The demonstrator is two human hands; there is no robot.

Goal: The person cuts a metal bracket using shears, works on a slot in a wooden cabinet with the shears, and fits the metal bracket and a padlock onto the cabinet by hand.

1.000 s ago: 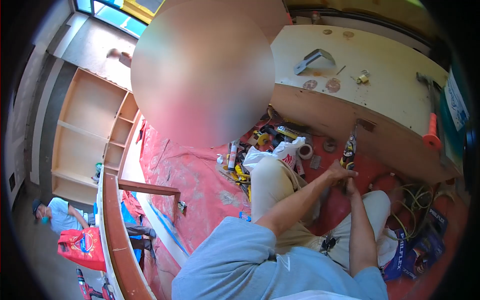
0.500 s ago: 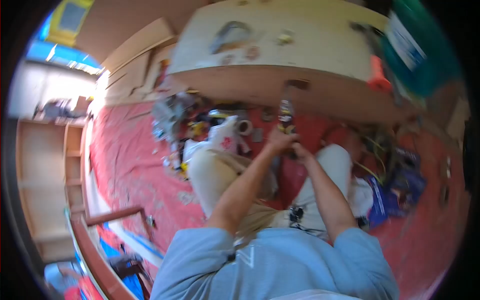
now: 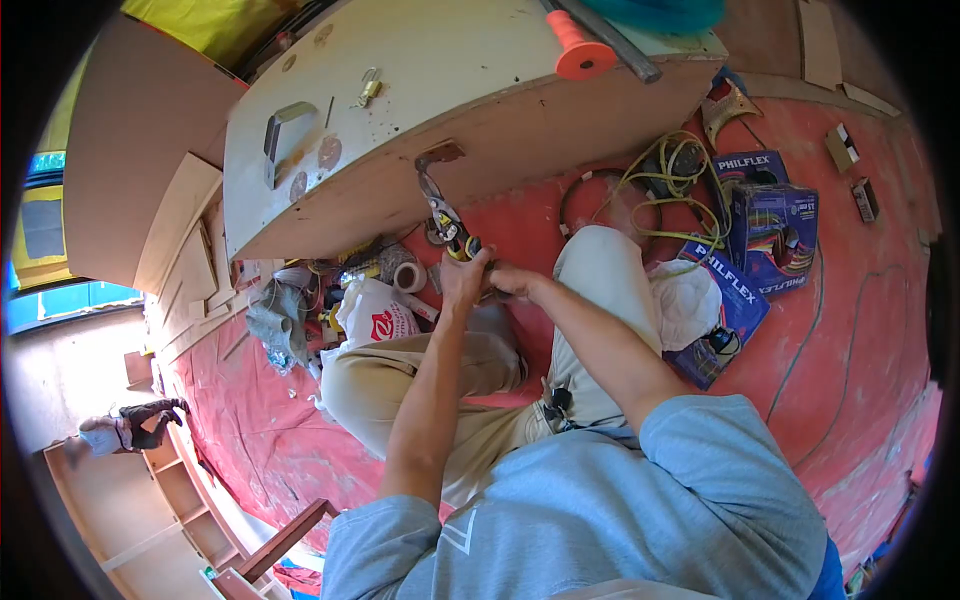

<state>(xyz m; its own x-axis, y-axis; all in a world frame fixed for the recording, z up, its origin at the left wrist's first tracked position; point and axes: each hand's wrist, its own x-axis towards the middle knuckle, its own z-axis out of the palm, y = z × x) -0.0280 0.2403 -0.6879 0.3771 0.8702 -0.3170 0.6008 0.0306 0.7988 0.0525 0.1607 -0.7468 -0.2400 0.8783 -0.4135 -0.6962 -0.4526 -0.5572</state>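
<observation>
In front of my knees, my left hand [image 3: 465, 278] is wrapped around the yellow-and-black handles of a pair of pliers [image 3: 445, 217]. Pressed close beside it, my right hand [image 3: 512, 281] is also closed at the handle ends, which the fingers partly hide. The metal jaws of the pliers reach up to a small rusty metal plate [image 3: 440, 154] on the side of a wooden panel [image 3: 500, 125]. Whether the jaws bite the plate or only touch it is hard to tell. On the panel's pale top lie a brass padlock [image 3: 370, 88] and a metal pull handle [image 3: 273, 145].
An orange-handled tool [image 3: 582, 58] overhangs the panel's edge. Philflex boxes [image 3: 775, 225] and a coil of yellow cable [image 3: 690, 200] lie on the red floor to the right. A white plastic bag [image 3: 372, 315] and a tape roll [image 3: 409, 277] sit left. Another person [image 3: 125, 428] is far left.
My view has turned, so the panel now slants and the boxes show more fully. Both hands stay on the pliers, whose jaws remain at the rusty plate.
</observation>
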